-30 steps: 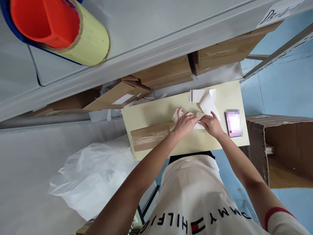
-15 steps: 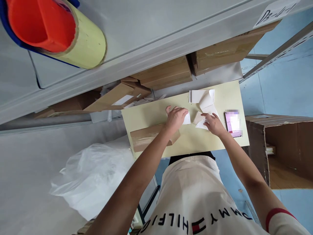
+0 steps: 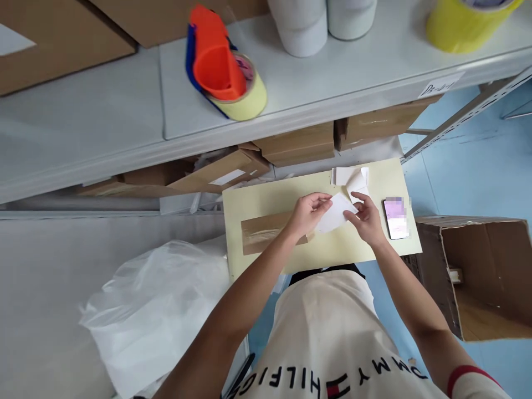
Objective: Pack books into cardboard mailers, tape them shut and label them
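A small sheet of white paper (image 3: 334, 215) is stretched between my two hands above the table. My left hand (image 3: 311, 215) pinches its left edge between thumb and fingers. At the opposite corner, my right hand (image 3: 364, 219) grips it with the thumb in front and the fingers curled behind. Just behind my right hand, a folded strip of white paper (image 3: 344, 175) lies with a curled section. A long brown cardboard box (image 3: 266, 233) rests to the left, partly hidden by my left forearm. What is printed on the sheet cannot be made out.
The pale yellow table (image 3: 257, 200) stands below a grey shelf (image 3: 299, 83). A tape dispenser (image 3: 224, 72) sits on that shelf. To the right lie a phone (image 3: 397, 218) and a large open carton (image 3: 486, 277). A white plastic bag (image 3: 162, 310) bulges at left.
The hands have come together, and the sheet is now held up between them. Earlier they were apart, each over white paper on the table. The view has shifted, showing more of the shelf.
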Action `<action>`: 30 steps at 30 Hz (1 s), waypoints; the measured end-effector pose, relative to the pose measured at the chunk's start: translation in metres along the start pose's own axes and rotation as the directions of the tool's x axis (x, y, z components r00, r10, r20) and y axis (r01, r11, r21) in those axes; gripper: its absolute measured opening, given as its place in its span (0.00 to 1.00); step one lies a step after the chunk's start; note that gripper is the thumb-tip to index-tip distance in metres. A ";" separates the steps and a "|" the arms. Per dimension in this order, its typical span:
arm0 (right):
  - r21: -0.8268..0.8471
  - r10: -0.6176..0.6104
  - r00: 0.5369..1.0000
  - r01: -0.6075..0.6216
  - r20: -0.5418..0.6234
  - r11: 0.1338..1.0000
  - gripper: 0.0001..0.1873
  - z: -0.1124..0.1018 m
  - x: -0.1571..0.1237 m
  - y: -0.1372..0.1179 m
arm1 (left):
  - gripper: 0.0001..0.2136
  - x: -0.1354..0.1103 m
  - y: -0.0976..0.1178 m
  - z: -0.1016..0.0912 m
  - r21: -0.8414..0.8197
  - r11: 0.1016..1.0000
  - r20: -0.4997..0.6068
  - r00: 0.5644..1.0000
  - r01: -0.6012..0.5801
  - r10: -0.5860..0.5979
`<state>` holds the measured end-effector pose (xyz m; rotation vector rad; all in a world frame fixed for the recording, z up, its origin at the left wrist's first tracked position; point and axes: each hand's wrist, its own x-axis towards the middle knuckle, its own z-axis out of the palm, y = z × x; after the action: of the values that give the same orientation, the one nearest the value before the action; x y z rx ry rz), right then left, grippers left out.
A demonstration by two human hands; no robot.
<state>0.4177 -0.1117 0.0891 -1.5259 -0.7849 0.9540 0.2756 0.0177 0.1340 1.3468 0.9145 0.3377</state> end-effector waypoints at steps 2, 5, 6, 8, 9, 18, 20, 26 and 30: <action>0.017 -0.027 0.996 0.029 -0.084 0.999 0.27 0.007 -0.011 -0.007 | 0.19 -0.025 0.003 -0.017 -0.056 0.998 0.028 0.999 0.018 -0.016; -0.050 -0.100 0.979 0.093 -0.179 0.994 0.23 0.019 -0.031 -0.017 | 0.17 -0.063 -0.003 -0.040 -0.117 0.993 0.028 0.999 0.022 -0.019; -0.108 -0.138 0.967 0.117 -0.215 0.987 0.22 0.026 -0.039 -0.021 | 0.17 -0.076 -0.008 -0.045 -0.140 0.990 0.015 1.000 0.021 -0.019; -0.289 -0.254 0.923 0.168 -0.290 0.943 0.24 0.043 -0.057 -0.031 | 0.16 -0.099 -0.018 -0.051 -0.198 0.980 -0.017 1.000 0.014 -0.018; -0.397 -0.327 0.893 0.192 -0.308 0.897 0.24 0.053 -0.067 -0.037 | 0.15 -0.109 -0.022 -0.053 -0.226 0.974 -0.033 0.999 0.005 -0.013; -0.679 -0.595 0.787 0.527 0.162 0.512 0.12 0.157 -0.151 -0.067 | 0.10 -0.189 -0.033 -0.073 -0.372 0.923 -0.033 0.995 -0.097 0.091; -0.694 -0.614 0.773 0.531 0.160 0.487 0.13 0.167 -0.160 -0.064 | 0.10 -0.203 -0.035 -0.079 -0.411 0.907 -0.024 0.996 -0.091 0.089; -0.697 -0.623 0.759 0.550 0.189 0.459 0.13 0.178 -0.178 -0.065 | 0.13 -0.228 -0.048 -0.096 -0.614 0.789 0.015 0.998 -0.036 0.057; -0.702 -0.625 0.754 0.557 0.204 0.444 0.13 0.184 -0.186 -0.068 | 0.17 -0.236 -0.052 -0.102 -0.636 0.771 0.034 0.996 -0.041 0.080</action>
<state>0.1703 -0.1811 0.1746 -1.7179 -1.6503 -0.0251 0.0394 -0.0873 0.1769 0.7460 0.6177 0.5962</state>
